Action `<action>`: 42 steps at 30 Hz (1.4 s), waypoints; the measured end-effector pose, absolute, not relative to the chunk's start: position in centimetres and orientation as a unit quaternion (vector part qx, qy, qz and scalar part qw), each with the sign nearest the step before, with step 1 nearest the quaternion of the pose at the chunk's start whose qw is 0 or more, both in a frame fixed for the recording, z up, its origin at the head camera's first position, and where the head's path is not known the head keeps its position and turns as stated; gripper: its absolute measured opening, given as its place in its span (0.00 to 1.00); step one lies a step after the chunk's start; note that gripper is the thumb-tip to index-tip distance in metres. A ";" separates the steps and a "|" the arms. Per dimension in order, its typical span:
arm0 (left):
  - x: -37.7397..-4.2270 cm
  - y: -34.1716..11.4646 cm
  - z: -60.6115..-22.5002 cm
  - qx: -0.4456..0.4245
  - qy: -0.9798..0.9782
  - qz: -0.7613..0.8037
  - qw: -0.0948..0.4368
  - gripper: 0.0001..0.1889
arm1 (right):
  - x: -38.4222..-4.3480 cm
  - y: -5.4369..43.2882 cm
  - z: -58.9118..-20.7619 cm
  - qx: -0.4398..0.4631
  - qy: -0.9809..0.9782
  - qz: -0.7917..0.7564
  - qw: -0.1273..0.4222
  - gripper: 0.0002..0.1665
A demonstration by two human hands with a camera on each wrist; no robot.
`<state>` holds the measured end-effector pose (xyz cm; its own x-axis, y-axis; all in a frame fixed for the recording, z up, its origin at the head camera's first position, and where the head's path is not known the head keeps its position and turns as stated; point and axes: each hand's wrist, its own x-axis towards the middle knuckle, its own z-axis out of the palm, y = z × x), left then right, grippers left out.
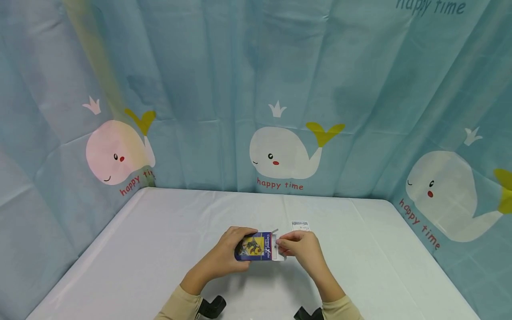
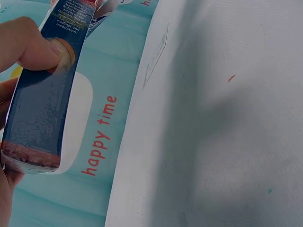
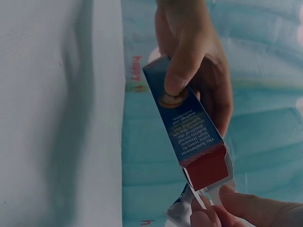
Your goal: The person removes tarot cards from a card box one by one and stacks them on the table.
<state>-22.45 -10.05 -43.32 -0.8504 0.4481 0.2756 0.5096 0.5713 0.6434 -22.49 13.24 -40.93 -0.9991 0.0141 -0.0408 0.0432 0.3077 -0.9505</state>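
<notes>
A small blue card box (image 1: 256, 246) reading "Universal Waite Tarot Deck" is held above the table, its picture face up in the head view. My left hand (image 1: 231, 251) grips it, with the thumb (image 2: 47, 54) pressed on its narrow side. The box's right end is open, and the right wrist view shows dark red (image 3: 207, 168) there. My right hand (image 1: 302, 246) pinches a pale flap (image 3: 202, 197) at that end between thumb and fingers. Clear, crinkled wrapping (image 3: 181, 208) hangs by the opening. The box's contents are hard to make out.
A white printed card or slip (image 1: 300, 226) lies on the white-covered table (image 1: 192, 213), behind the right hand. A blue curtain (image 1: 208, 146) with whale prints stands along the back and sides.
</notes>
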 end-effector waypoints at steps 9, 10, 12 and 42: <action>-22.4 -9.8 -43.3 -0.277 -0.885 -0.373 0.041 0.39 | -22.5 12.9 -41.5 0.021 0.817 -0.577 -0.003 0.13; -22.4 -9.8 -43.3 -0.277 -0.884 -0.374 0.040 0.39 | -22.5 12.8 -41.6 0.022 0.818 -0.574 -0.005 0.14; -22.3 -9.8 -43.3 -0.278 -0.884 -0.375 0.040 0.39 | -22.6 12.8 -41.8 0.024 0.819 -0.573 -0.008 0.14; -22.0 -9.5 -43.4 -0.287 -0.883 -0.370 0.035 0.39 | -22.4 12.3 -42.3 0.026 0.834 -0.551 -0.024 0.09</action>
<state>-22.04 -9.52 -43.36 -0.8325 0.4815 0.2741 0.5332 0.5616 0.6327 -22.37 12.32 -42.29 -0.9975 0.0700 0.0105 0.0179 0.3922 -0.9197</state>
